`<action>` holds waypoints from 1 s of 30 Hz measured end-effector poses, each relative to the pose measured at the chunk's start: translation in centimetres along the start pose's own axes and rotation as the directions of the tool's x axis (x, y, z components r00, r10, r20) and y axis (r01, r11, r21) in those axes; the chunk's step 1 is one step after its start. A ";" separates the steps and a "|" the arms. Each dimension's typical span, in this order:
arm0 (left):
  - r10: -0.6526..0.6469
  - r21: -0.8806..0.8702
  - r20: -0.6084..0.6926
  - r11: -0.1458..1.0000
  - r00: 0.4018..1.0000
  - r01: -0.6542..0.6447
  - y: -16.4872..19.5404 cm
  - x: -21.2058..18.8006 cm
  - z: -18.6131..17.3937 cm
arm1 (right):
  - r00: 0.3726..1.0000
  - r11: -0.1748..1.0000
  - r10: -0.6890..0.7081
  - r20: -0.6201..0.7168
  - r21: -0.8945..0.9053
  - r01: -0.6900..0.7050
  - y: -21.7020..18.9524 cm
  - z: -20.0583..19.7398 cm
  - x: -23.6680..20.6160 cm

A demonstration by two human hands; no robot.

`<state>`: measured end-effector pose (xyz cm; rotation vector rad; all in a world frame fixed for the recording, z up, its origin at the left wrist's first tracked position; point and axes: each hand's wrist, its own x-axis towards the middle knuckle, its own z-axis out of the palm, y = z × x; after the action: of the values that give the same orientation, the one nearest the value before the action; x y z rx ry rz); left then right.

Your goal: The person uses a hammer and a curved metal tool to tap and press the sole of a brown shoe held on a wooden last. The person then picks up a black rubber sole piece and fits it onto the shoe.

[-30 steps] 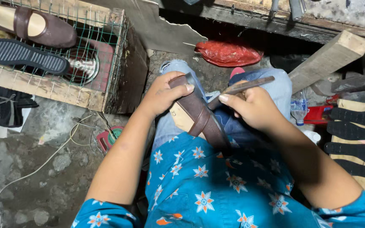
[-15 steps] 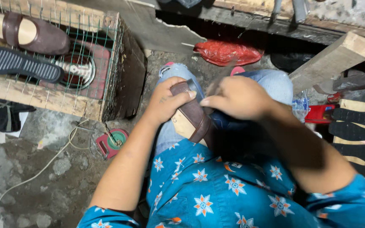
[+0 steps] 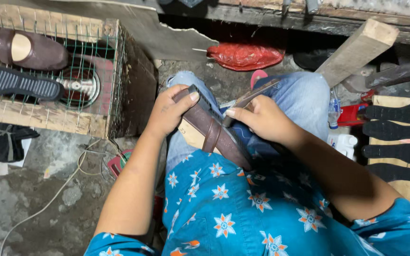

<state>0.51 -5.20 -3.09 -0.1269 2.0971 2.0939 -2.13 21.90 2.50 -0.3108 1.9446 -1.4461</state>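
A brown leather shoe [image 3: 214, 135] lies on my lap, sole side turned right, toe pointing away. My left hand [image 3: 169, 111] grips its toe end, thumb over the top edge. My right hand [image 3: 257, 118] holds a thin brown-handled tool [image 3: 255, 95] whose tip rests against the shoe's sole edge near the toe. My knees in blue jeans [image 3: 304, 97] are under both hands.
A wire-mesh wooden crate [image 3: 96, 80] at left carries a brown shoe [image 3: 27, 50] and a black sole [image 3: 15, 83]. Several black soles [image 3: 397, 132] lie on a board at right. A red bag [image 3: 245, 54], a wooden beam [image 3: 357, 50] and a cable [image 3: 58, 194] lie around.
My right hand shifted back to the right and turned the tool against the sole edge. The shoe tilted so its sole shows more. My left hand stayed on the toe.
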 end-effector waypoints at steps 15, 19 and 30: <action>0.143 0.188 -0.129 0.975 0.981 -0.117 0.0 0.6 0.3 | 0.987 0.739 -0.108 -0.123 -0.673 -0.004 -2.9 1.0 0.5; -0.035 -0.082 -0.217 0.996 0.976 0.018 -0.7 0.2 0.6 | 0.929 0.927 -0.364 -0.071 0.073 0.368 -2.3 -2.2 -1.9; 0.050 -0.037 -0.155 0.998 0.987 -0.057 -0.2 -0.3 2.5 | 0.955 0.961 -0.220 -0.199 -0.215 0.176 -0.6 -4.4 -10.2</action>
<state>1.02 -2.69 -3.25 -0.2484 2.1658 2.2258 2.42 30.68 7.57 -0.4635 2.2995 -1.4688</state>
